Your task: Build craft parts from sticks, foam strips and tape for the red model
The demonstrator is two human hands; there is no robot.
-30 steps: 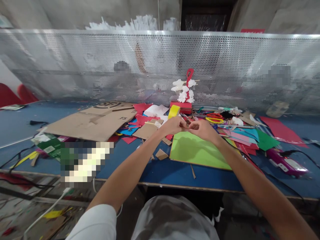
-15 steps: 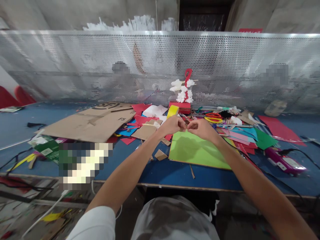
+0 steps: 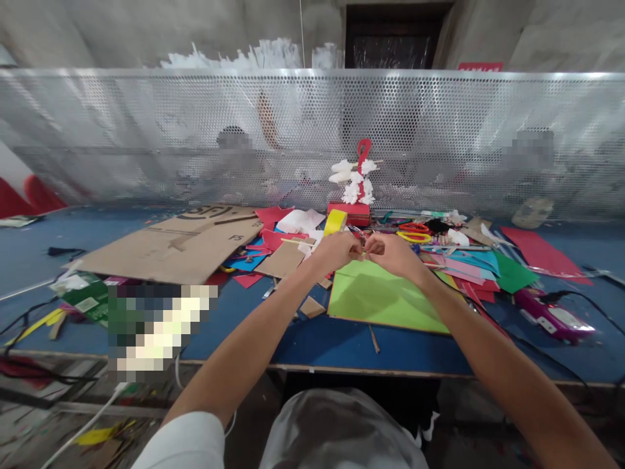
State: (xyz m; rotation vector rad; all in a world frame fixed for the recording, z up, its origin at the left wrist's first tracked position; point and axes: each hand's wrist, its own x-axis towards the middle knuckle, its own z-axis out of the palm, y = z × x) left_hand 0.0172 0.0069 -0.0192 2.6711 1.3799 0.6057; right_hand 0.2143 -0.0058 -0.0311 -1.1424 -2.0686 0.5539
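Observation:
My left hand (image 3: 343, 249) and my right hand (image 3: 389, 251) meet fingertip to fingertip above the far part of a lime-green sheet (image 3: 385, 299). Both are pinched closed, and whatever sits between the fingers is too small to make out. A roll of yellow tape (image 3: 334, 222) stands just beyond my left hand. Behind it, a red box-like base (image 3: 348, 213) carries a curved red strip (image 3: 364, 150) with white fluffy tufts (image 3: 352, 189) on it. Yellow-handled scissors (image 3: 413, 237) lie past my right hand.
A large flat cardboard piece (image 3: 180, 244) covers the table's left side. Coloured paper scraps (image 3: 469, 266) lie to the right, near a purple device (image 3: 551, 316) with a black cord. A perforated metal screen (image 3: 303, 111) closes off the back. A small cardboard piece (image 3: 312, 307) lies left of the green sheet.
The view has shifted slightly, so the scene sits a little lower and more to the left. My hands stay pinched together over the green sheet, with hardly any movement.

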